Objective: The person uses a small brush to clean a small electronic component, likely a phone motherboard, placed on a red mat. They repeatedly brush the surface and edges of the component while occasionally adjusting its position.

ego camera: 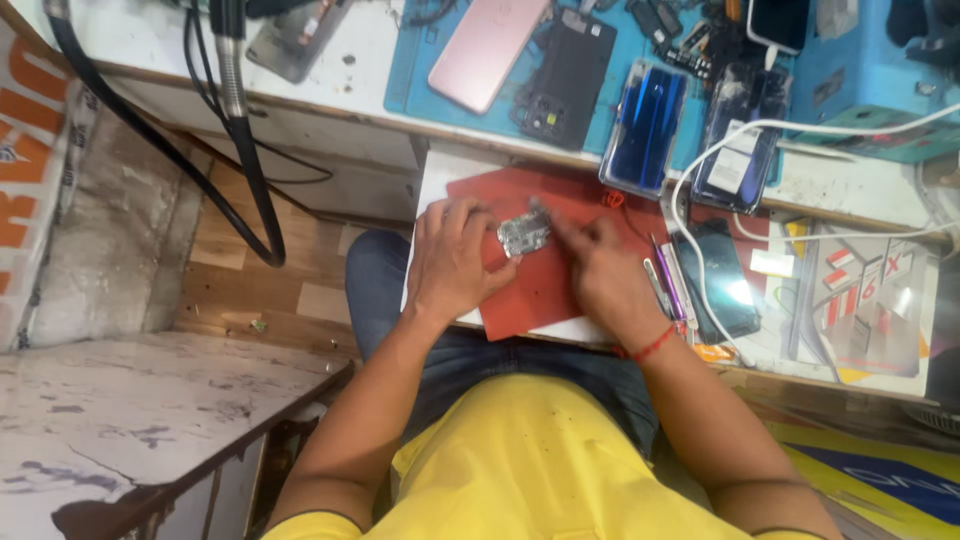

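We pinch a small silver circuit board (523,235) with our left hand (455,262) on the red mat (540,290). Our right hand (600,268) pokes it with a thin tool (548,216). If we push too hard, the board could slip or get scratched.

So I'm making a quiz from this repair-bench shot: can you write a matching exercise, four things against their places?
Things:
1. small circuit board
2. pink phone
3. glossy blue back cover
4. red mat

Places:
A. face down on the blue mat, top of view
B. under both hands
C. at the bench edge, above the red mat's right corner
D. between left hand and right hand

Pairs: 1-D, 2-A, 3-C, 4-B
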